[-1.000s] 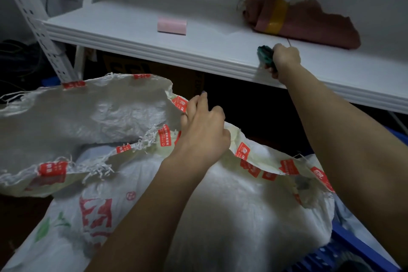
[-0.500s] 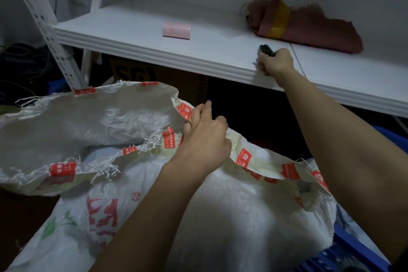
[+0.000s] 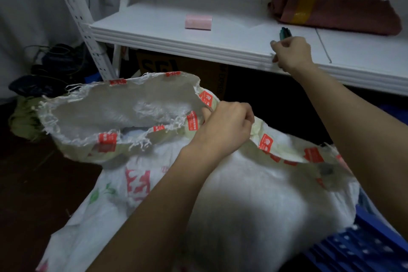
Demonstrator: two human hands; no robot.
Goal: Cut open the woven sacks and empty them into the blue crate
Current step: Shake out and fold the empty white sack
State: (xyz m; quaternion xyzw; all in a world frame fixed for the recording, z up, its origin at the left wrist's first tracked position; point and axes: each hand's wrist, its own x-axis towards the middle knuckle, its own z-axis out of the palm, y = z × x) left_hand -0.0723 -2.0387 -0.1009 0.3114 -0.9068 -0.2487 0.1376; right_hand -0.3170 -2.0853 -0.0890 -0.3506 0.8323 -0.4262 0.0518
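"SF" and "EXPRESS" on the cardboard box (image 3: 199,73) under the shelf (image 3: 220,49).

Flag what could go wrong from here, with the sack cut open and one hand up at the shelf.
The dark green tool is near the white shelf's front edge by the right hand; a careless withdrawal might knock it off. Only the left hand grips the woven sack at its taped rim, and the open mouth faces away from the blue crate, so contents could spill onto the floor.
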